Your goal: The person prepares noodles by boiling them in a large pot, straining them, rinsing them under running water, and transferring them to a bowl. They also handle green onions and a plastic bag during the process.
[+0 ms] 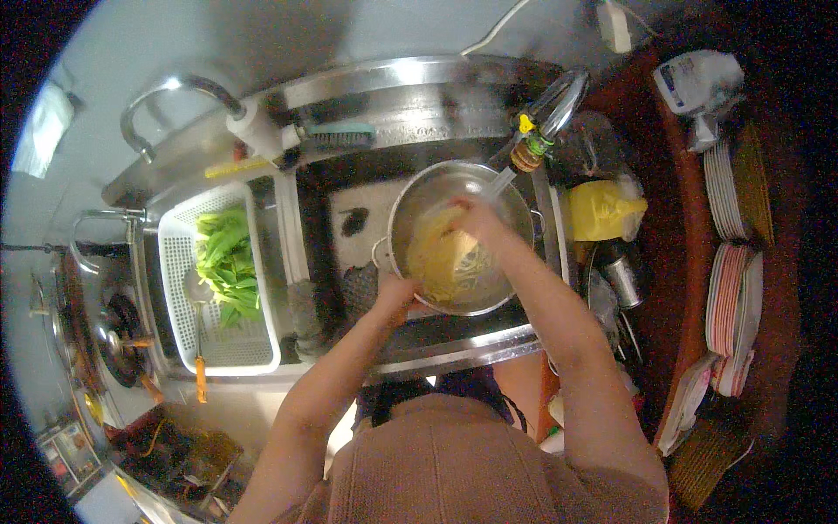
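A round two-handled metal pot [504,288] stands in the right-hand basin of a steel sink. My left hand [398,296] grips its near-left rim, just below one loop handle. Inside the pot lie pale yellow noodle-like strands [429,265] in water. My right hand [476,219] reaches into the pot above the strands; its fingers are blurred, so whether they hold any is unclear. Right beside that hand, the clear end of a curved faucet [563,105] points down into the pot, with colored bands around its spout.
To the left, a white plastic basket [265,314] holds green leafy vegetables [229,262] and an orange-handled ladle [200,367]. A scrub brush [340,135] lies on the back ledge. A grey cloth [306,318] hangs over the sink divider. Stacked plates [723,190] stand at right.
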